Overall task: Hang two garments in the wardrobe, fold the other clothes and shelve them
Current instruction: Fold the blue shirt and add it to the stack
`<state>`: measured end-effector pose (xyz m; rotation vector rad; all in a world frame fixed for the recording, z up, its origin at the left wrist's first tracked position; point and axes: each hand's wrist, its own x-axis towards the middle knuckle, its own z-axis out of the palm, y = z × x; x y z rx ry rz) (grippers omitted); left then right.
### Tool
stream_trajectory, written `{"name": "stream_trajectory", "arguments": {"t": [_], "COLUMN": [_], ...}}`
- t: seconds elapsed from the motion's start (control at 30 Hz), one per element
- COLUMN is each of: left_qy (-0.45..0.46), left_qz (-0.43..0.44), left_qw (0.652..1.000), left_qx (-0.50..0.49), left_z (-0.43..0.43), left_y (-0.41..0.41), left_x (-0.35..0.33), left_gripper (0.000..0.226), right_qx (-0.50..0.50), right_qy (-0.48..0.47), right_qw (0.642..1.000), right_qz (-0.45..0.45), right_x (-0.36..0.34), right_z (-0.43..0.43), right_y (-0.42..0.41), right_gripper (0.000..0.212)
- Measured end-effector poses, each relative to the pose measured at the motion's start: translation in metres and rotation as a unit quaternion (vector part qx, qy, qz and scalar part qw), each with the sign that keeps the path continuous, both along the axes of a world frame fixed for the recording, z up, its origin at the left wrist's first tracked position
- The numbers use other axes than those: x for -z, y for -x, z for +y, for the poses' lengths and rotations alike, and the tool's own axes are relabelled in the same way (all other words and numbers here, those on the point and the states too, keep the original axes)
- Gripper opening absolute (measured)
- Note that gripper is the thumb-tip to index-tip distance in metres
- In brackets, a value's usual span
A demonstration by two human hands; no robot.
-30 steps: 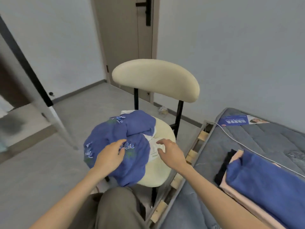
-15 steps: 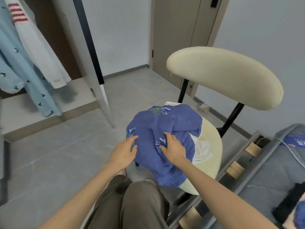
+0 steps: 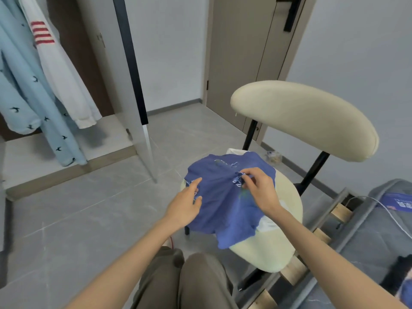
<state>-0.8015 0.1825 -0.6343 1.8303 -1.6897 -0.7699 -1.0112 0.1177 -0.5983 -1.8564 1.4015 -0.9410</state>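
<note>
Blue garment (image 3: pixel 225 206) lies heaped on chair (image 3: pixel 269 250), one end hanging over the near rim. Right hand (image 3: pixel 259 189) pinches its middle; left hand (image 3: pixel 185 206), fingers straight, touches its left edge.

Blue mattress label (image 3: pixel 400 202) — white print, perhaps Chinese characters, unreadable
</note>
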Motion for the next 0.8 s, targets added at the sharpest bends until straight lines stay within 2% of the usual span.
{"name": "stream_trajectory", "arguments": {"t": [0.1, 0.2, 0.37, 0.57, 0.6, 0.7, 0.73, 0.8], "left_qy": [0.033, 0.070, 0.101, 0.141, 0.141, 0.151, 0.152, 0.142], "left_qz": [0.012, 0.030, 0.118, 0.211, 0.224, 0.232, 0.239, 0.264], "left_qw": [0.999, 0.995, 0.981, 0.944, 0.944, 0.953, 0.953, 0.949], "left_qx": [0.027, 0.069, 0.119, 0.209, 0.196, 0.120, 0.104, 0.096], "left_z": [0.000, 0.002, 0.004, 0.029, 0.032, 0.031, 0.032, 0.034], "left_y": [0.007, 0.017, 0.034, 0.048, 0.048, 0.042, 0.038, 0.028], "left_x": [-0.016, -0.035, -0.073, -0.108, -0.110, -0.120, -0.126, -0.138], "left_gripper": [0.061, 0.069, 0.086, 0.093, 0.086, 0.030, 0.019, 0.014], "right_qx": [0.014, 0.028, -0.018, -0.030, -0.037, -0.032, -0.023, 0.000], "right_qy": [0.010, 0.011, 0.023, -0.020, -0.031, -0.039, -0.036, -0.028], "right_qw": [0.998, 0.989, 0.975, 0.917, 0.905, 0.886, 0.883, 0.877], "right_qz": [-0.053, -0.146, -0.221, -0.397, -0.423, -0.461, -0.468, -0.479], "right_x": [-0.036, -0.075, -0.134, -0.182, -0.187, -0.197, -0.199, -0.203], "right_z": [0.012, 0.023, 0.049, 0.075, 0.078, 0.083, 0.084, 0.083], "right_y": [0.007, 0.010, 0.008, 0.000, -0.002, -0.009, -0.010, -0.010], "right_gripper": [0.015, 0.018, 0.019, 0.017, 0.018, 0.015, 0.015, 0.014]}}
